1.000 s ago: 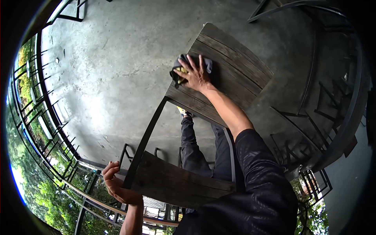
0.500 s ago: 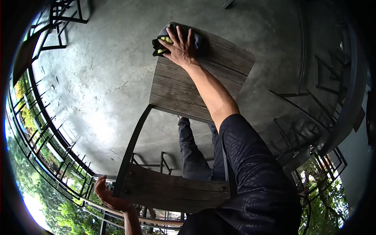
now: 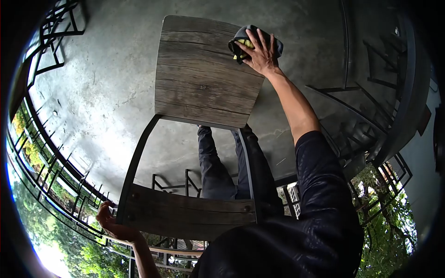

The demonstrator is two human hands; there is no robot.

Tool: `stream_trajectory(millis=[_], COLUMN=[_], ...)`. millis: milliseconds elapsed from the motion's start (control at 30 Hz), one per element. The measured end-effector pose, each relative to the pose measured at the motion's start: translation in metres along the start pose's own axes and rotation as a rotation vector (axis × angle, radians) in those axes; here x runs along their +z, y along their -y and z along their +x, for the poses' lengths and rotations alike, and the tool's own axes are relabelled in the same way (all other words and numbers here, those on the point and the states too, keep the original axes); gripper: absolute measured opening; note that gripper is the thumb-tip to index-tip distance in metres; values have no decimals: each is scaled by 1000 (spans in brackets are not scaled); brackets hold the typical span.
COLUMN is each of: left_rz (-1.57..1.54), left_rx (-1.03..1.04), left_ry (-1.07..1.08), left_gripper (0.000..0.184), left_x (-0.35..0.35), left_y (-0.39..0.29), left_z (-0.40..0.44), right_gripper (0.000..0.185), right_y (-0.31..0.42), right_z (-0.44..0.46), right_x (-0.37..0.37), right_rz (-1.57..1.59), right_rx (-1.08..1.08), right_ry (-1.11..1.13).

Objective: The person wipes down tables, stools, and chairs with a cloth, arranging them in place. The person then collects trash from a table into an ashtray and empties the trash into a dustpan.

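Observation:
A chair with a dark wooden seat (image 3: pixel 199 78), a wooden backrest (image 3: pixel 185 213) and a black metal frame (image 3: pixel 139 153) stands in front of me. At the seat's far right corner, my right hand (image 3: pixel 263 53) lies spread over a bunched grey cloth (image 3: pixel 276 45) with yellow parts, pressing it against the edge. My left hand (image 3: pixel 113 224) is beside the left end of the backrest, fingers curled next to the metal upright; whether it grips the frame is hard to tell.
Grey concrete floor (image 3: pixel 106 83) surrounds the chair. Black metal frames (image 3: pixel 55 34) stand at the upper left and more at the right (image 3: pixel 352 99). A railing (image 3: pixel 51 157) with greenery behind runs along the left. My legs (image 3: pixel 213 162) show beneath the chair.
My right hand and the cloth have moved right along the seat's far edge, from the far left corner to the far right one. The view has shifted, and the chair appears turned straighter.

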State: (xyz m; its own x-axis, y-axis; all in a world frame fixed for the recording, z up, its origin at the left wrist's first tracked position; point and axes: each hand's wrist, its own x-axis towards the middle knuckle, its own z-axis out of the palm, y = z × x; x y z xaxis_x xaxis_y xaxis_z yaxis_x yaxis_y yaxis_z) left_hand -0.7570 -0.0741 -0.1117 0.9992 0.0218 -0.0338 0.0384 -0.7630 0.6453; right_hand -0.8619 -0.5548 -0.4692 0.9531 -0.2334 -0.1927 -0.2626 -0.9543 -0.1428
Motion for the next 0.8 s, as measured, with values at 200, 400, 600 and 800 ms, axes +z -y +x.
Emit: stream_trajectory(millis=[200, 400, 600, 800], left_rz=[101, -54, 7, -122], left_rx=[-54, -209, -152, -152], left_ry=[1, -136, -161, -143], left_gripper=[51, 48, 48, 49], left_x=[-4, -2, 7, 4], left_y=[1, 3, -3, 7], left_z=[4, 9, 9, 7], right_gripper=[69, 66, 66, 62], right_y=[1, 12, 65, 119], right_z=[-4, -11, -78, -162], right_x=[4, 12, 14, 27], right_rz=[12, 48, 177, 424], right_rx=[28, 99, 96, 122], right_ry=[-10, -77, 26, 49])
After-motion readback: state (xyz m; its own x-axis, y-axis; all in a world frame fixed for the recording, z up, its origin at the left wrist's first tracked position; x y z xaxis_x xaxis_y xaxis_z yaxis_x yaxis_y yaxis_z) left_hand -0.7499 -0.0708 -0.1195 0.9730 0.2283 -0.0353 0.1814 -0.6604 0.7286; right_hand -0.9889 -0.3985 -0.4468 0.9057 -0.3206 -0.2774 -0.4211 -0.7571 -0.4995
